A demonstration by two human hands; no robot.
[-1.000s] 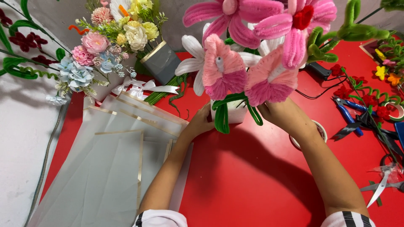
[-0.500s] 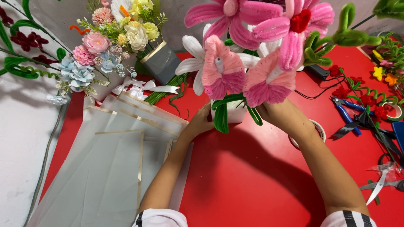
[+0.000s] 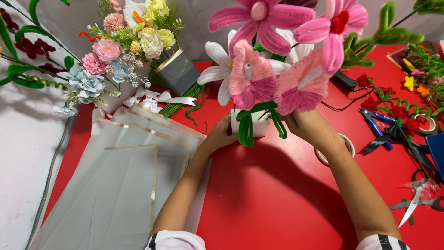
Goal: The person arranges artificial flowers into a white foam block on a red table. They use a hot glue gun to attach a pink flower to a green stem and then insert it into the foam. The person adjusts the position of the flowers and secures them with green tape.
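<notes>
A small white pot (image 3: 256,127) stands on the red table (image 3: 259,199), holding tall fuzzy pink flowers (image 3: 252,76) and white petals with green looped leaves (image 3: 245,127). My left hand (image 3: 217,136) cups the pot's left side. On the pot's right side, my right hand (image 3: 307,127) grips it just under the pink blooms. The flowers hide most of the pot and my fingertips.
Translucent wrapping sheets (image 3: 125,185) fan out at the left. A wrapped bouquet (image 3: 134,51) with a white ribbon lies at the back left. Blue pliers (image 3: 377,125), scissors (image 3: 416,201), a tape roll (image 3: 344,143) and small red flowers (image 3: 393,115) sit at the right.
</notes>
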